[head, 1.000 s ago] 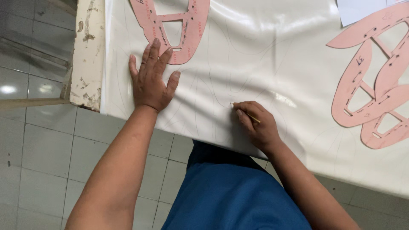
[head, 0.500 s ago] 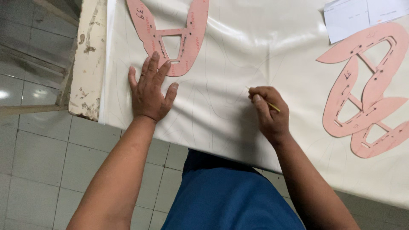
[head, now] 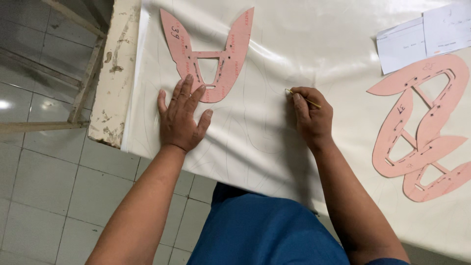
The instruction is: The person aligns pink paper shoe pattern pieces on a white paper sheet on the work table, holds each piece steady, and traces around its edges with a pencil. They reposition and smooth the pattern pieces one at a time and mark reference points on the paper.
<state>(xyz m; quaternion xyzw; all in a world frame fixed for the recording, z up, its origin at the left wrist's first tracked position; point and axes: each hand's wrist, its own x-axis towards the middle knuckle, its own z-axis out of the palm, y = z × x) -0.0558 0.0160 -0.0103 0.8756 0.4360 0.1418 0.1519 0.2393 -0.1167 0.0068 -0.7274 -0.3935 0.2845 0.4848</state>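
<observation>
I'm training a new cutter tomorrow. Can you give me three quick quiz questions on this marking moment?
1. True or false: the left hand lies flat on the white sheet.
2. What does the right hand hold? A scissors, B pencil, C ruler.
3. Which pink template do the left fingertips touch?

Key: 1 true. 2 B, the pencil. 3 The V-shaped template, not the stacked templates.

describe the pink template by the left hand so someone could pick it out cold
On the white sheet covering the table, look near the left edge, just above the flat left hand, whose fingertips touch it. The pink template there is a single V-like shape with two tall wings and a cut-out window, unlike the overlapping pink templates at right.
</observation>
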